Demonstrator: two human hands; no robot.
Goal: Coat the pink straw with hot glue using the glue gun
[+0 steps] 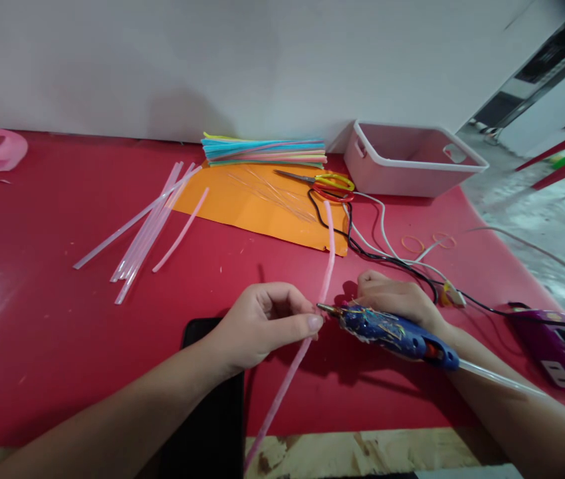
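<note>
My left hand (275, 319) pinches a long pink straw (286, 384) between thumb and fingertips. The straw slants from the near table edge up past the hand, bending a little at its upper part. In my right hand (397, 299) is a blue hot glue gun (387, 330), its fingers wrapped around the handle. The metal nozzle points left and sits right by the straw at my left fingertips; whether it touches cannot be made out. A clear glue stick (502, 378) sticks out of the gun's back end. Dried glue strings coat the gun's front.
Several pink straws (147, 233) lie at left on the red table (63, 346). An orange sheet (262, 206) bears clear strips and scissors (322, 181); a coloured straw bundle (265, 152) lies behind. A pink basket (412, 174), cables (387, 253), a purple power strip (554, 352) and a black object (207, 412) surround.
</note>
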